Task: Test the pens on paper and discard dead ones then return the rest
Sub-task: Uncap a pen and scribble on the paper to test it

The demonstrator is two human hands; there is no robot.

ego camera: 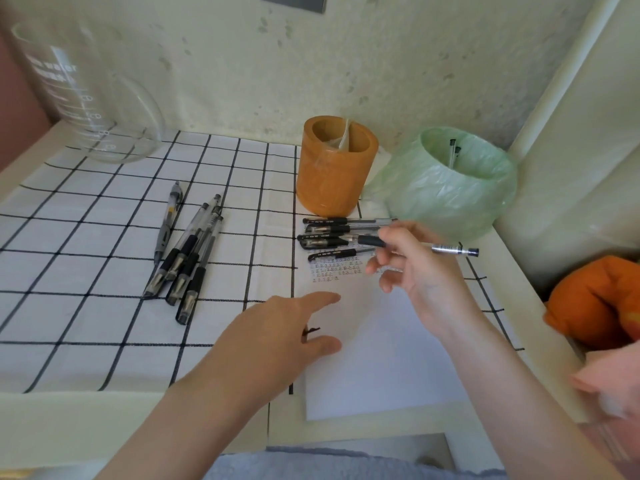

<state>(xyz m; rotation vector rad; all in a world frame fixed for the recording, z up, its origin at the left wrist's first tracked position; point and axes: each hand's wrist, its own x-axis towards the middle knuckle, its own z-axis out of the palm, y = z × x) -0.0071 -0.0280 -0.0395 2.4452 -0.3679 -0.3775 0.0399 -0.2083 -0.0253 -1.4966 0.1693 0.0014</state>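
Likely light, stiff, slick: the right hand pinches the pen mid-barrel, though its rubber grip holds surer; the left hand has fingers spread.

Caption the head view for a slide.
Right hand holds a pen over the scribbled paper; left hand open at its edge; loose pens beside.

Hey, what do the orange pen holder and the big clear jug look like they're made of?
Orange cylindrical pen holder: probably glossy plastic or resin, wrapped in clear film that wrinkles and shines. Large clear measuring jug: glass or clear plastic, see-through, with white printed graduations.
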